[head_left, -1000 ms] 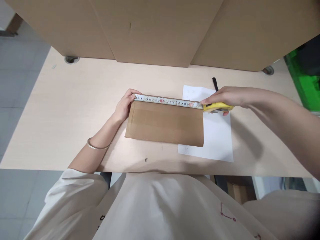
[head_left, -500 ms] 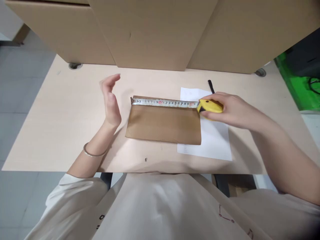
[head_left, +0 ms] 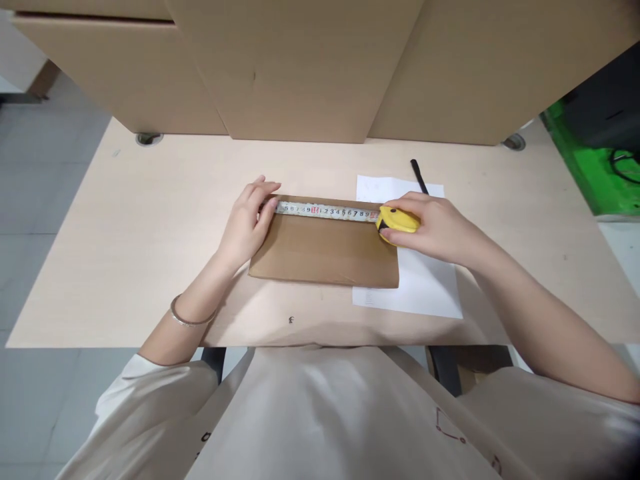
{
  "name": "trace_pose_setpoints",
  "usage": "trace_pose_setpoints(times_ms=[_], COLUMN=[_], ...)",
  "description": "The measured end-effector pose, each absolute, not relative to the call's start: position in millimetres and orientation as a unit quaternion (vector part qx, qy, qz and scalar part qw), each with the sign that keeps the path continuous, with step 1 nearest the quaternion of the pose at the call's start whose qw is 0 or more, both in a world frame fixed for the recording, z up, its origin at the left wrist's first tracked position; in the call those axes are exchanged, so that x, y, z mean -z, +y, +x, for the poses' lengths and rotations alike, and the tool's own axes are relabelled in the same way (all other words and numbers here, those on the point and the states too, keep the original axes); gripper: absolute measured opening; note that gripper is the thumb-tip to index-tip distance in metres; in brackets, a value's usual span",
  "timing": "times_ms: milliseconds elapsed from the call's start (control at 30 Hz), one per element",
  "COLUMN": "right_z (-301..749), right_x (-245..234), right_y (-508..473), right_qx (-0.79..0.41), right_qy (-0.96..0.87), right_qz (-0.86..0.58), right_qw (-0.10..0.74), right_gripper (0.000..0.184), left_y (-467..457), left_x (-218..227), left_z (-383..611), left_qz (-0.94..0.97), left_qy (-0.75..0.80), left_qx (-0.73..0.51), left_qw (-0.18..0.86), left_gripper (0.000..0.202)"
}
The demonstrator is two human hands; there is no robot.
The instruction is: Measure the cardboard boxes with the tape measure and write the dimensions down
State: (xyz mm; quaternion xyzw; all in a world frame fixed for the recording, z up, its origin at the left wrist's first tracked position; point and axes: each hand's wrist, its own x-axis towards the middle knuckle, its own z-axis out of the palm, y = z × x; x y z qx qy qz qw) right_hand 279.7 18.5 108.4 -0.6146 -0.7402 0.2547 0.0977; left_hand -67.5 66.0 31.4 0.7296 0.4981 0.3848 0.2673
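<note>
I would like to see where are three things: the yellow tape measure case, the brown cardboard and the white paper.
Yellow tape measure case (head_left: 401, 220): head view, on its side between the fingers.
Brown cardboard (head_left: 325, 253): head view, mid-surface below the tape.
White paper (head_left: 429, 287): head view, on its uncovered part.

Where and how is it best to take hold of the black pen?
I would take the black pen by its far end, coming from above on the far side. It lies slanted, this end reaching past the paper, while the near end is hidden behind the right hand, which holds the yellow tape measure.
</note>
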Motion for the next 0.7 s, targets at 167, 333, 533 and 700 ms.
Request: trace_pose_setpoints(times_ms=[167,333,533,700], right_z=[281,276,274,280], right_x=[-111,-126,-137,-134], right_y=[21,32,43,46], right_qx=[-0.274,-0.296,-0.325,-0.351], right_qy=[-0.74,-0.734,-0.68,-0.679], right_qz=[-0.606,-0.61,-0.656,-0.644], right_qw=[0.105,0.046,-0.039,-0.036], right_gripper=[0.038,0.035,0.041,0.05], left_y=[75,82,82,81], left_x=[-26,-20,-19,-19], left_z=[-83,-87,-80,-73], left_qz=[0.625,0.576,0.581,0.57], left_qy=[0.52,0.522,0.521,0.525], left_qx=[-0.441,-0.421,-0.439,-0.455], left_qw=[0.381,0.466,0.446,0.439], left_gripper=[0.041,0.041,0.051,0.045])
